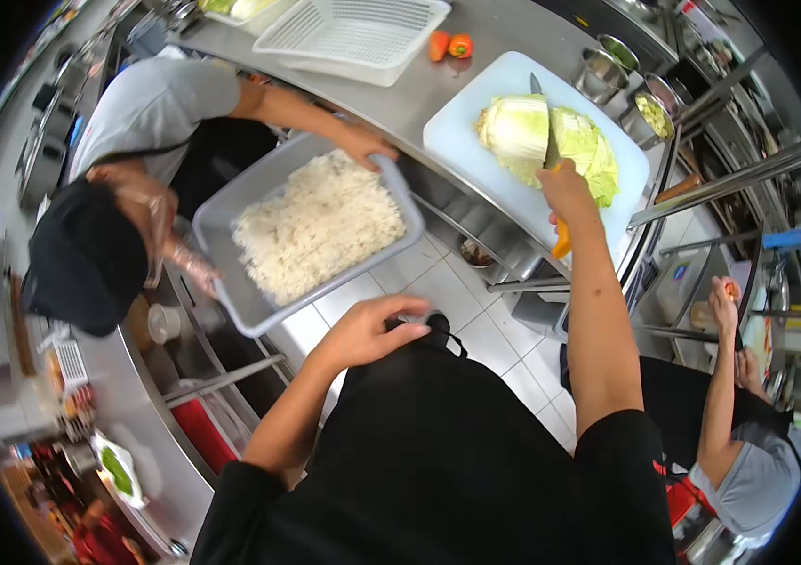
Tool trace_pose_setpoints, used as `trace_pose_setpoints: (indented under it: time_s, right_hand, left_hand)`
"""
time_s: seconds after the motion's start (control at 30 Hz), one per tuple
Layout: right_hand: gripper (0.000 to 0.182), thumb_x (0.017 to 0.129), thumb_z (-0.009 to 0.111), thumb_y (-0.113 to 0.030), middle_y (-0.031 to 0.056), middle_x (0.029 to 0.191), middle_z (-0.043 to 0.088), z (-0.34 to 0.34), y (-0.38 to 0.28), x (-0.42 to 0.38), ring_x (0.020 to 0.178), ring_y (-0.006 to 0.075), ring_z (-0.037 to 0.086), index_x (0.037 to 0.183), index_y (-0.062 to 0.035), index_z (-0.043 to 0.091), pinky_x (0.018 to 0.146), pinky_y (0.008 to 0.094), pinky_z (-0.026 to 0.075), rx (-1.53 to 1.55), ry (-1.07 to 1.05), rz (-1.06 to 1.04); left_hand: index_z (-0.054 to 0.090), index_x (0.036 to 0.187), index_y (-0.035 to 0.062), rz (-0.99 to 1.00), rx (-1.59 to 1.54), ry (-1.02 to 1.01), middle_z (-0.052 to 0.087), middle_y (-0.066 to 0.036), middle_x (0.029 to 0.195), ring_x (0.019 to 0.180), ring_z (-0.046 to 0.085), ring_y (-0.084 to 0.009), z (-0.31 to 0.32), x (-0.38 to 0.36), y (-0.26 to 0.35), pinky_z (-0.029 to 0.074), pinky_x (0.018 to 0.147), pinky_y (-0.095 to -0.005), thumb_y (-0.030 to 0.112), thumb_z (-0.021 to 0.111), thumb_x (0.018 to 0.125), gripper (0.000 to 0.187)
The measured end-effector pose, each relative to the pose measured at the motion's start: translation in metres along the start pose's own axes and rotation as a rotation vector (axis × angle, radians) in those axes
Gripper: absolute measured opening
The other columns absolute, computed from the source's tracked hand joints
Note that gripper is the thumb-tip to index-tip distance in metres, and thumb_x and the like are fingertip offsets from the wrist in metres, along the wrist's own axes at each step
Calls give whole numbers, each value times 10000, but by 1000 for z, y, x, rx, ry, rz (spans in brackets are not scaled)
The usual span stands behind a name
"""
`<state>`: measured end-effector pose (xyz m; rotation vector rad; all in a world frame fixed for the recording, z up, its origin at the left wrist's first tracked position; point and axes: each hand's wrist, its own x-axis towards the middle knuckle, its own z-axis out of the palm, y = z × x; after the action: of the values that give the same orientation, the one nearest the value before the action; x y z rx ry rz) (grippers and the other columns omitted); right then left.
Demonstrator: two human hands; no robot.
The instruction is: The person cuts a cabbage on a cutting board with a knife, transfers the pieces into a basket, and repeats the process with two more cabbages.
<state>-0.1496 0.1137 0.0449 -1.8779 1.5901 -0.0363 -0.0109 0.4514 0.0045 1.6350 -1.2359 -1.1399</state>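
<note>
My right hand is closed around the yellow handle of a kitchen knife. Its blade stands between the pale head of napa cabbage and the green cabbage pieces on its right. Both lie on a white cutting board. In front of my black apron hangs my left hand, empty, with fingers stretched out and the thumb apart. Close beyond it is a grey tub of cooked rice.
A co-worker in a black cap holds the tub at my left. Past the board stand metal containers. Two orange-red peppers and a white basket sit on the steel counter. Another person works at right.
</note>
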Motion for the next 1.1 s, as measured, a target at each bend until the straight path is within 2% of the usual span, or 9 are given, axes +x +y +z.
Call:
trace_pose_setpoints:
  time_s: [0.07, 0.27, 0.33, 0.47, 0.53, 0.7, 0.83, 0.9, 1.1]
  right_hand:
    - [534, 970, 536, -311, 209, 935, 680, -1, -7, -20, 528, 267, 626, 1375, 17, 417, 478, 420, 509, -8, 11, -32]
    - [544, 967, 554, -316, 245, 978, 662, 20, -11, -47, 524, 276, 620, 1357, 36, 412, 439, 446, 502, -88, 42, -83]
    - [535, 968, 559, -307, 253, 979, 659, 26, -24, -55, 518, 279, 617, 1342, 47, 413, 436, 455, 504, -113, 79, -101]
    - [393, 966, 582, -340, 118, 659, 509, 31, -28, -33, 401, 241, 512, 1134, -11, 446, 343, 452, 453, -65, -41, -96]
    - [373, 969, 583, -340, 114, 649, 503, 32, -30, -41, 396, 239, 507, 1078, -6, 459, 342, 450, 453, -65, -50, -121]
    - [343, 957, 607, -312, 120, 647, 498, 45, -55, -69, 406, 252, 522, 966, 17, 509, 343, 450, 457, -42, 78, -152]
    - [350, 954, 605, -300, 143, 659, 512, 47, -42, -53, 407, 274, 520, 984, 39, 521, 332, 470, 447, -89, 46, -140]
    - [340, 932, 599, -271, 172, 650, 535, 48, -35, -42, 423, 299, 550, 902, 63, 542, 343, 477, 456, -115, 78, -169]
    - [349, 925, 595, -266, 165, 645, 547, 53, -43, -52, 450, 293, 577, 862, 75, 556, 369, 473, 478, -162, 200, -191]
  left_hand:
    - [657, 1280, 77, -199, -181, 168, 723, -146, 1150, 1074, 691, -256, 9, -70, -51, 535, 920, -351, 330, 726, 931, 437]
    - [649, 1295, 84, -796, 133, 394, 733, -139, 1102, 989, 701, -229, 51, -302, -223, 542, 886, -335, 364, 680, 960, 438]
    - [676, 1243, 107, -888, -406, 626, 726, -80, 1034, 925, 691, -186, 91, -383, -324, 564, 802, -350, 391, 646, 980, 387]
    - [667, 1147, 184, -1019, -687, 886, 608, 37, 818, 684, 571, -75, 117, -516, -336, 508, 544, -301, 443, 636, 985, 307]
    - [655, 1150, 189, -1164, -752, 928, 591, 47, 804, 660, 553, -75, 146, -556, -300, 480, 532, -275, 444, 647, 979, 308]
    - [631, 1201, 154, -1151, -846, 709, 587, 50, 811, 669, 540, -72, 183, -620, -328, 442, 531, -254, 411, 678, 960, 355]
    - [618, 1232, 109, -1087, -770, 726, 593, 43, 819, 661, 536, -73, 187, -610, -302, 436, 526, -245, 410, 683, 956, 413]
    - [614, 1239, 87, -1153, -677, 696, 598, 38, 824, 659, 532, -74, 151, -572, -270, 433, 523, -241, 400, 689, 954, 430]
    - [631, 1219, 70, -929, -454, 629, 567, 43, 773, 614, 484, -72, 34, -473, -282, 390, 509, -237, 352, 711, 943, 403]
